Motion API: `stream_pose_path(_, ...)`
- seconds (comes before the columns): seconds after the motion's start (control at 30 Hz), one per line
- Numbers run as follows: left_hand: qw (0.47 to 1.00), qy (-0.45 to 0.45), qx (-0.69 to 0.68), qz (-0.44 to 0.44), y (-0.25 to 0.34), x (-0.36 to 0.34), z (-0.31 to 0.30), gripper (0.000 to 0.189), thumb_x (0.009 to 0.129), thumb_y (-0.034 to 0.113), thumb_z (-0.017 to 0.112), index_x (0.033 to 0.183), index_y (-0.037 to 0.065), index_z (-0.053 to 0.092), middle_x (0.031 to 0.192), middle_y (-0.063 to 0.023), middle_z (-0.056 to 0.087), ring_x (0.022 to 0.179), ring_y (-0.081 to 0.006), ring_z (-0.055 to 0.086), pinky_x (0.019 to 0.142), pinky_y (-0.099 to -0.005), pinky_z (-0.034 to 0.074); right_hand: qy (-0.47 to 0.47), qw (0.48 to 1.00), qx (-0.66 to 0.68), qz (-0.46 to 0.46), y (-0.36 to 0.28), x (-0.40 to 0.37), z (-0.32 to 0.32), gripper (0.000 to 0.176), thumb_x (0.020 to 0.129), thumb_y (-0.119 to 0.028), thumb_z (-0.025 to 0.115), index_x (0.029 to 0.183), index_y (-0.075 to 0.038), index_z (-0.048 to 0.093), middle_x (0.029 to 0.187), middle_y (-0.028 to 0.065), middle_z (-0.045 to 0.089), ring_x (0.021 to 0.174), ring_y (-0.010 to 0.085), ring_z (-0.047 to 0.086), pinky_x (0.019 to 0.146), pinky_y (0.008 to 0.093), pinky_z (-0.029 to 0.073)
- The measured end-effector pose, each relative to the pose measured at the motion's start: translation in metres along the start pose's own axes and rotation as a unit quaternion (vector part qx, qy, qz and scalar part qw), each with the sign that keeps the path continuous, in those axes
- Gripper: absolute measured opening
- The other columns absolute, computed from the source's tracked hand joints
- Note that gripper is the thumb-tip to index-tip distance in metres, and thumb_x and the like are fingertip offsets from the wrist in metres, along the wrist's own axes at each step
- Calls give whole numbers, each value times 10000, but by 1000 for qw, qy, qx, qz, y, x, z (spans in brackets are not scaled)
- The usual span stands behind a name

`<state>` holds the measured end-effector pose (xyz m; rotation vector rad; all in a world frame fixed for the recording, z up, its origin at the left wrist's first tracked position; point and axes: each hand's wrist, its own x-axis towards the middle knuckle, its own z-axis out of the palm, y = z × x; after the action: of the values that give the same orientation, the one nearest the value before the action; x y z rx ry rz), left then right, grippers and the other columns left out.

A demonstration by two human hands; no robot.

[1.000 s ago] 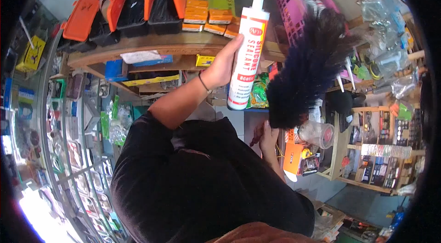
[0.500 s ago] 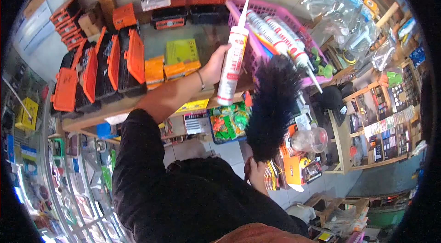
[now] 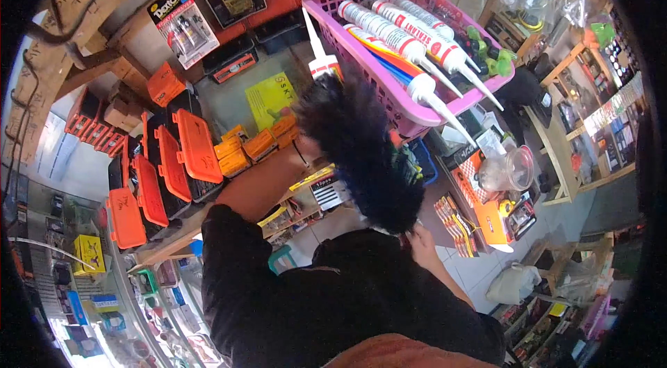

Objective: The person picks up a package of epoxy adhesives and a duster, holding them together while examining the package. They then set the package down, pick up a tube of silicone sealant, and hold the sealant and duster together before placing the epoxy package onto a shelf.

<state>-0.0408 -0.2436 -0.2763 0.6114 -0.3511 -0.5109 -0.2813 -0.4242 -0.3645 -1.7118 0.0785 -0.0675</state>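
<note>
My right hand is closed round the handle of a dark, fluffy duster. The duster's head covers much of the white sealant tube; only its top and pale nozzle show above the fibres. My left hand holds that tube, though most of the fingers are hidden behind the duster. Just right of the tube stands a pink plastic basket with several sealant tubes lying in it, their nozzles poking over the near rim.
Open orange-lidded boxes line the shelf at left, near small orange packs and a yellow-green card. Blister packs lean at the back. A clear jar stands at right. Glass display shelves lie lower left.
The duster has swung left and now lies across the tube and my left hand. The camera view has turned, bringing the basket nearer and showing more of the tubes inside.
</note>
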Motion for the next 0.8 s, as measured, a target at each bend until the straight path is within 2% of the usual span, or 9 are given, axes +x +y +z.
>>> stream_pose_path(0.07,998,5,-3,55,-2,-6,2,462,860,415,326,1095,56,496,1041,-100,550,989,-223,506,931,-369,355,-22,995,35,88,3,8,3,248,889,-179,402,709,-16,449,560,40,470,503,108,453,476,248,369)
stream_pose_path(0.13,996,-4,-5,94,-1,5,-4,467,860,421,326,1095,55,496,1044,-103,547,994,-226,504,934,-371,354,-20,997,-7,79,-7,20,4,265,899,-199,400,701,-28,437,549,26,455,486,93,437,467,241,363)
stream_pose_path(0.2,978,-86,-185,45,-9,13,-28,477,859,435,333,1109,60,489,1061,-100,542,1001,-231,503,927,-377,363,-26,994,-41,97,-9,17,2,270,899,-205,402,696,-31,436,551,20,459,479,92,434,463,240,360)
stream_pose_path(0.33,990,-41,-122,-60,-8,-1,-47,472,859,416,321,1103,47,485,1055,-104,550,986,-243,514,900,-385,389,-42,993,28,104,8,21,-1,246,906,-204,401,761,-30,499,548,0,434,472,75,408,455,220,348)
stream_pose_path(0.43,994,51,-79,51,-9,14,-24,507,848,445,328,1106,38,483,1068,-104,545,957,-262,521,876,-398,392,-25,993,83,84,14,24,0,246,911,-218,394,808,-27,510,566,-5,428,474,72,405,453,216,349)
stream_pose_path(0.47,998,23,-50,-21,0,11,-28,527,847,431,292,1139,26,460,1114,-120,518,998,-280,500,896,-400,377,-16,989,118,93,14,24,0,249,913,-224,391,815,-26,507,572,-4,427,477,73,408,452,217,350)
stream_pose_path(0.67,995,22,-94,-1,1,3,-22,569,838,468,290,1186,42,436,1191,-149,468,1082,-298,444,951,-442,320,-68,992,63,83,9,25,0,254,916,-243,384,835,-33,503,584,-7,426,486,71,412,441,217,351)
stream_pose_path(0.73,948,-191,-241,-82,-1,0,-40,642,833,555,251,1202,55,416,1182,-158,470,1115,-291,425,963,-439,308,-73,990,71,92,8,28,2,256,916,-250,383,840,-35,501,585,-6,428,485,70,411,438,216,349)
stream_pose_path(0.8,980,-95,-164,-58,2,3,-22,660,834,570,241,1221,57,392,1184,-158,466,1113,-293,427,964,-441,307,-76,988,82,104,6,30,5,259,917,-256,382,845,-37,499,586,-6,429,485,69,411,435,214,347)
